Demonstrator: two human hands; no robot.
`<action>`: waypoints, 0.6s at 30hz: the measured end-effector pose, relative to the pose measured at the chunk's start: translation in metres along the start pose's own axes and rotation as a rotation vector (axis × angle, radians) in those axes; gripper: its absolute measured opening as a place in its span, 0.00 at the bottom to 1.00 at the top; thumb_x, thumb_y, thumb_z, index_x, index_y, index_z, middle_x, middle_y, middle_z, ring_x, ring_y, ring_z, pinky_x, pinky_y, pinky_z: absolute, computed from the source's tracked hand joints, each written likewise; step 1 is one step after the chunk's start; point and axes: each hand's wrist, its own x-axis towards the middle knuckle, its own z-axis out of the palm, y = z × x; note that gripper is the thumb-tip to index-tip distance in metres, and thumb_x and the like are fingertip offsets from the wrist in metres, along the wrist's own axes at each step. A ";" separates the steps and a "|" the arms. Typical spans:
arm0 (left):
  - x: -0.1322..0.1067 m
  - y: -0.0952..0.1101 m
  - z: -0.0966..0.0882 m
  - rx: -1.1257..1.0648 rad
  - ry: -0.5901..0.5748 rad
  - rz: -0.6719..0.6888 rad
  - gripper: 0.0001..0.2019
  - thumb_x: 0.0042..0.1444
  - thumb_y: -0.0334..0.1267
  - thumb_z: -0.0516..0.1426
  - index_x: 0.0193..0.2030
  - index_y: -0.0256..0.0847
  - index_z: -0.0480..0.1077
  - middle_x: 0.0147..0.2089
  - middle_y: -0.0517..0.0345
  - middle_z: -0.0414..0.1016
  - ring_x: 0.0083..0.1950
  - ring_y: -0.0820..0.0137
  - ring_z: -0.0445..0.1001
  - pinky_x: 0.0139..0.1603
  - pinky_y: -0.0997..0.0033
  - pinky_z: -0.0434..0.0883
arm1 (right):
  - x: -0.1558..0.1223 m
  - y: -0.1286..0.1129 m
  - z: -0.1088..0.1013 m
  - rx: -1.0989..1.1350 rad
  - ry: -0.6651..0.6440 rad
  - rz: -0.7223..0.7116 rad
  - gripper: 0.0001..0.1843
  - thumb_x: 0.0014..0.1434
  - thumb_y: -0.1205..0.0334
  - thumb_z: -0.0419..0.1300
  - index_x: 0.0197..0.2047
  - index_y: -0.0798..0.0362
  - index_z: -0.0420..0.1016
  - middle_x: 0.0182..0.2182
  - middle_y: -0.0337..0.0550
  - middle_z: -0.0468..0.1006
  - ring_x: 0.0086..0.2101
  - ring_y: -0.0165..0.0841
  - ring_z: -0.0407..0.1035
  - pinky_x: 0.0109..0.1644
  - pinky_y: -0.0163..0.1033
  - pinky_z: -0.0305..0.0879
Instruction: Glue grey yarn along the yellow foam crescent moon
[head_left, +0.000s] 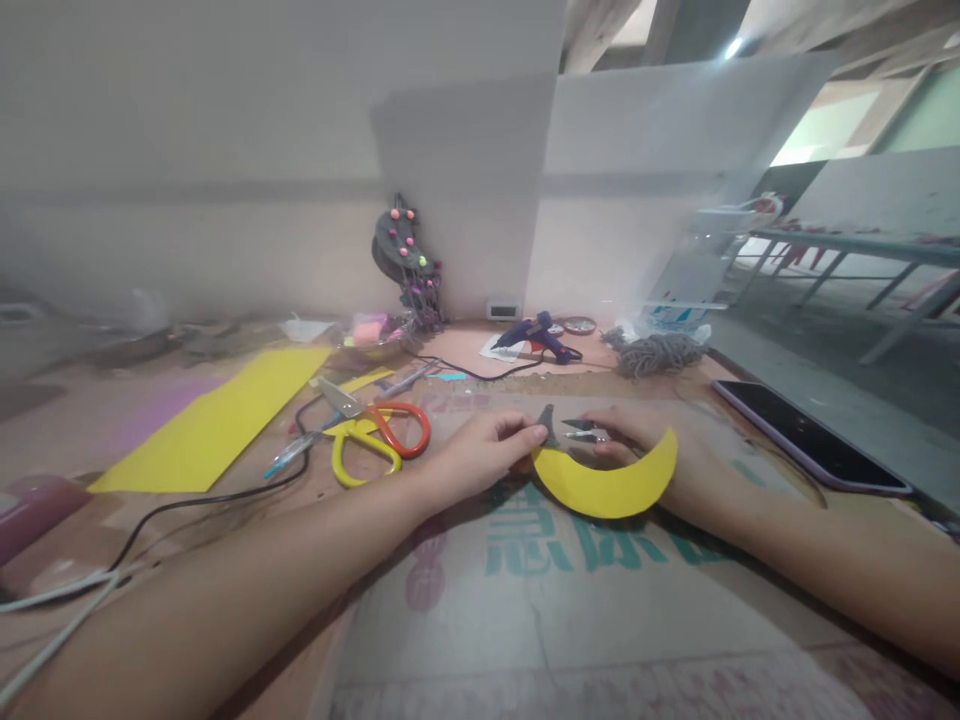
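Note:
A yellow crescent-shaped paper cutout (607, 485) lies between my hands over a printed cardboard sheet (540, 610). My left hand (484, 452) pinches the crescent's left tip together with a small dark grey piece (547, 424). My right hand (652, 440) sits behind the crescent's right half, fingers closed on a small metal tool (587, 432), probably thread snips or tweezers, pointing toward the grey piece.
Two pairs of scissors (371, 435), orange and yellow handled, lie left of my hands beside a yellow paper sheet (217, 420). A blue glue gun (538, 338), a grey yarn bundle (654, 352), a dark phone (810, 438) and black cables (202, 500) surround the work spot.

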 end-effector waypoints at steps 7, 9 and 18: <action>0.000 -0.002 -0.002 0.033 -0.009 0.024 0.18 0.61 0.52 0.53 0.31 0.37 0.66 0.26 0.64 0.63 0.27 0.77 0.61 0.28 0.76 0.58 | 0.001 -0.003 0.003 0.075 0.036 0.128 0.14 0.63 0.55 0.54 0.47 0.48 0.76 0.38 0.45 0.82 0.36 0.40 0.77 0.39 0.45 0.75; -0.001 -0.001 -0.002 0.032 -0.006 0.029 0.19 0.61 0.52 0.53 0.30 0.37 0.66 0.25 0.65 0.62 0.26 0.77 0.60 0.27 0.76 0.57 | 0.001 -0.001 0.005 0.081 0.055 0.163 0.15 0.62 0.54 0.54 0.46 0.49 0.76 0.38 0.47 0.82 0.35 0.41 0.77 0.39 0.46 0.75; 0.001 -0.004 -0.001 -0.002 0.002 0.000 0.19 0.60 0.53 0.54 0.32 0.37 0.66 0.25 0.63 0.64 0.25 0.76 0.62 0.27 0.75 0.58 | 0.006 -0.006 0.000 0.117 -0.005 0.219 0.16 0.59 0.53 0.56 0.44 0.50 0.77 0.38 0.48 0.82 0.35 0.42 0.77 0.40 0.48 0.75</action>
